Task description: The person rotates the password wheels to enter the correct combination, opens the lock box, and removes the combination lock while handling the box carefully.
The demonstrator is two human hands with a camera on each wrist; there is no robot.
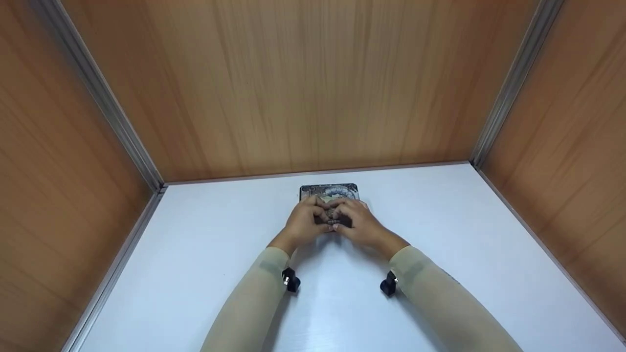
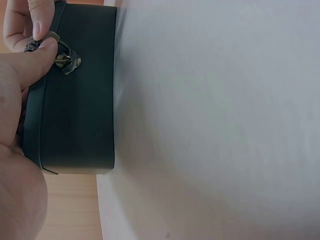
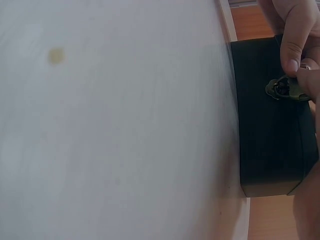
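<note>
Wood-grain wall [image 1: 63,186] at far left, metal rail [image 1: 117,254] along its foot, white counter [image 1: 205,274] beside it. Pale sleeve [image 1: 254,298] reaching in from lower left, small black wrist camera [image 1: 290,280] clipped at the cuff. Left hand [image 1: 304,222] curled at the front of a small dark box [image 1: 328,191], thumb and forefinger pinching a little brass clasp [image 2: 65,60] on the box's front wall. Box [image 2: 80,95] resting on the counter, near the back wall, roughly mid-width, patterned lid facing up. Right hand [image 1: 359,225] touching the left at the middle, fingers [image 3: 295,45] bent onto the same clasp [image 3: 285,89], pinching it from the other side. Second black camera [image 1: 389,284] at the right cuff, then bare counter, another rail, wood-grain wall [image 1: 567,161] at far right.
</note>
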